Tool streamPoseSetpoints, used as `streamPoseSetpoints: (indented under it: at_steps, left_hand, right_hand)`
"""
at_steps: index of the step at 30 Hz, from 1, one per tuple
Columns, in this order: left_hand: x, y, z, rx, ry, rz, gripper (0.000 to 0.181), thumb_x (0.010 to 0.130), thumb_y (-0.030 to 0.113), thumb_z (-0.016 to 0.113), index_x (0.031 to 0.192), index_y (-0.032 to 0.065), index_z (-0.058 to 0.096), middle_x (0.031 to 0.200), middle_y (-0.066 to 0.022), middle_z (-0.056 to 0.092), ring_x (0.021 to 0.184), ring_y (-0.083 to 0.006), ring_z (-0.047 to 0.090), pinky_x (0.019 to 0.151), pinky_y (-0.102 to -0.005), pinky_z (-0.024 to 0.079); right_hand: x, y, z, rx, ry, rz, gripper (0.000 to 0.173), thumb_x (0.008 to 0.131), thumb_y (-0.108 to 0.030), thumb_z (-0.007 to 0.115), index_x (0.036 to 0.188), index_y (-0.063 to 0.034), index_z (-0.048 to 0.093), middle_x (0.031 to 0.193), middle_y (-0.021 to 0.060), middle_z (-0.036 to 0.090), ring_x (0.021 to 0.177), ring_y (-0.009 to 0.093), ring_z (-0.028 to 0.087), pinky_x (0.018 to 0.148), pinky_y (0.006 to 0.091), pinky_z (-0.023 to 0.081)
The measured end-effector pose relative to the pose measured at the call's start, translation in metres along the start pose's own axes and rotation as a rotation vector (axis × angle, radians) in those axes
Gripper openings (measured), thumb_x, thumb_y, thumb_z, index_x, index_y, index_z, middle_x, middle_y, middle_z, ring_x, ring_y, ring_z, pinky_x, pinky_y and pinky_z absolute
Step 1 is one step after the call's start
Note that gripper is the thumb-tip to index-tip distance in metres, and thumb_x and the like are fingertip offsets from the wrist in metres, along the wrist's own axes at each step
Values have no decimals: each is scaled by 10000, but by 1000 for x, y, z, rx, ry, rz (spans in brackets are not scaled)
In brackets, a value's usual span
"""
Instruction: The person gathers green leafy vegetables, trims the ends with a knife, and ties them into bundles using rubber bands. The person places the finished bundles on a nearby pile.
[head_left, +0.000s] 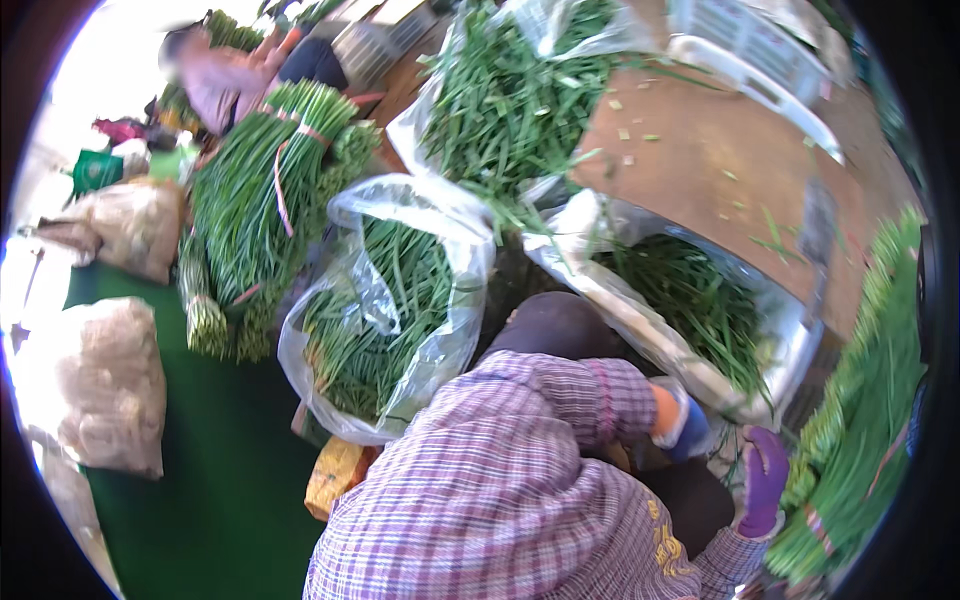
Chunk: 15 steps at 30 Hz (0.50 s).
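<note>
My left hand (691, 433), in a blue and white glove with an orange cuff, is lowered beside the near corner of a plastic-lined white crate (791, 375); its fingers are mostly hidden. My right hand (763, 476), in a purple glove, is raised just below that corner, fingers loosely curled and nothing visible between them. Loose green leaves (690, 300), seemingly garlic chives, lie in the crate. Close to the right hand are long bundles of green chives (862, 427) bound with pink bands. Between and below the hands it is too cluttered to tell what is there.
A brown board (712, 165) holds leaf scraps and a flat, long-handled tool (817, 225). Clear plastic bags (480, 277) hold more greens. Tied bunches (262, 172) are stacked at left near full bags (112, 382). Another person (225, 82) sits at upper left. A white-blue basket (750, 45) stands beyond the board.
</note>
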<state>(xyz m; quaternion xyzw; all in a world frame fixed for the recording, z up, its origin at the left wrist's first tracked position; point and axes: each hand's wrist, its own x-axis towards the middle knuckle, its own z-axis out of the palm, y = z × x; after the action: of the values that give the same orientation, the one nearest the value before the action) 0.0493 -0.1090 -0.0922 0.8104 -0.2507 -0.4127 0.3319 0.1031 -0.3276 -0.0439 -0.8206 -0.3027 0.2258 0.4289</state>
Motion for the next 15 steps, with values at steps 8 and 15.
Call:
streamPoseSetpoints:
  at_steps: [8,15]
  left_hand:
    - [-33,-14,-66,-81,141,79,354,757,317,562,947,51,698,949,-184,674,902,-351,639,785,-446,501]
    - [-29,-43,-78,-113,371,7,339,751,311,561,932,58,697,922,-187,672,868,-349,640,768,-445,502]
  right_hand:
    - [179,-63,35,-126,-260,-258,186,854,-10,501,1012,32,589,994,142,603,925,262,580,832,338,451]
    - [202,-111,61,-187,-541,-364,186,811,-24,510,967,35,592,947,166,604,892,304,579,815,362,451]
